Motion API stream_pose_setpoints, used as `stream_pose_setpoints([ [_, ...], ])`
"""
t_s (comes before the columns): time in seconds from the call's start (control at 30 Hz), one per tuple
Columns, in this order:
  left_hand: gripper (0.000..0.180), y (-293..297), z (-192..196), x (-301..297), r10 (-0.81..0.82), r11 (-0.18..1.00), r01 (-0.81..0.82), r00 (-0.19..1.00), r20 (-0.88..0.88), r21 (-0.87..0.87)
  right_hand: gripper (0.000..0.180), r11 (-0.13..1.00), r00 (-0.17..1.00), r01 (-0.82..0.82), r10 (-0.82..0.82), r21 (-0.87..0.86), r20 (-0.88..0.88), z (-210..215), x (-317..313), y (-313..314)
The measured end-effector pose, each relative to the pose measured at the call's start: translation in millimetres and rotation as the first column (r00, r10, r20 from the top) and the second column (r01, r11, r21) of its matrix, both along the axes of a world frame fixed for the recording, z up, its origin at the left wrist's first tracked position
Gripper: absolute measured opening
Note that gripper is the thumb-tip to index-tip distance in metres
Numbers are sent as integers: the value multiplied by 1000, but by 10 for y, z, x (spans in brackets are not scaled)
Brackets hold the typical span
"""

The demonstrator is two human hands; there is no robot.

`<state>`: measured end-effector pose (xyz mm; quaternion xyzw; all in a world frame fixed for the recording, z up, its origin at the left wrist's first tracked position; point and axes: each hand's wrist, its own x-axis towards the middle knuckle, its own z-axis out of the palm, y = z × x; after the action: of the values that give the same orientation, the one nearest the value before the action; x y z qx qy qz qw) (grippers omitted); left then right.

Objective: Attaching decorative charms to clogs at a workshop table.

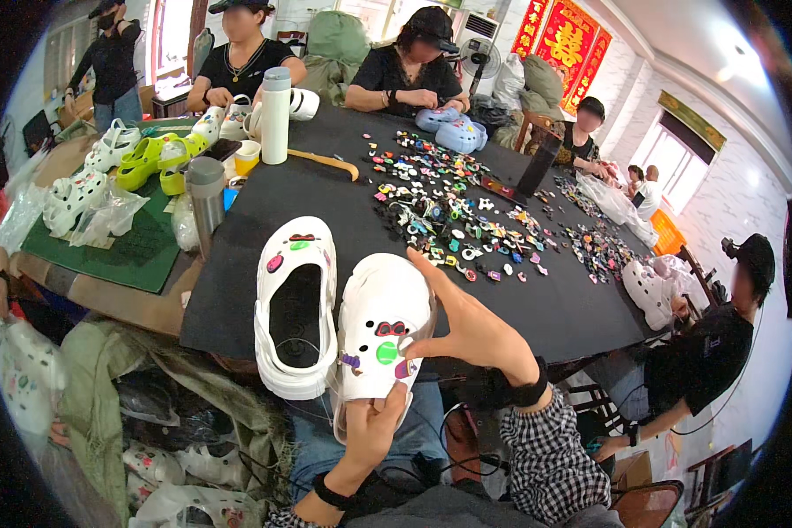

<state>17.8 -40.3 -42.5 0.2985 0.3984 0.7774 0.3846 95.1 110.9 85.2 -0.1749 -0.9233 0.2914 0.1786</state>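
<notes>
A white foam clog, toe pointing away from me, is tilted up at the table's near edge. On its upper sit a red glasses-shaped charm, a green ball charm and a purple cup-like charm. My left hand grips it from below, some fingers inside the foot opening. Around its right side wraps my right hand, thumb pressed beside the green charm. What the hidden fingers do I cannot see. Touching it on the left lies the matching white clog, also with charms.
Loose shoe charms spread over the black table. A steel tumbler, a white bottle and a curved wooden stick stand or lie left of them. Green clogs rest on a green mat. Co-workers sit around; bagged clogs lie lower left.
</notes>
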Motion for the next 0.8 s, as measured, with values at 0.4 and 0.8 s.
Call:
stream_pose_setpoints([
  [0.4,28,-24,-19,-74,57,995,-69,987,-148,-77,111,987,999,-15,6,-163,-53,-246,-81,18],
  [0.8,28,-18,-116,-37,83,994,-90,991,-103,-57,100,995,999,46,-44,-88,30,-31,-143,-74],
])
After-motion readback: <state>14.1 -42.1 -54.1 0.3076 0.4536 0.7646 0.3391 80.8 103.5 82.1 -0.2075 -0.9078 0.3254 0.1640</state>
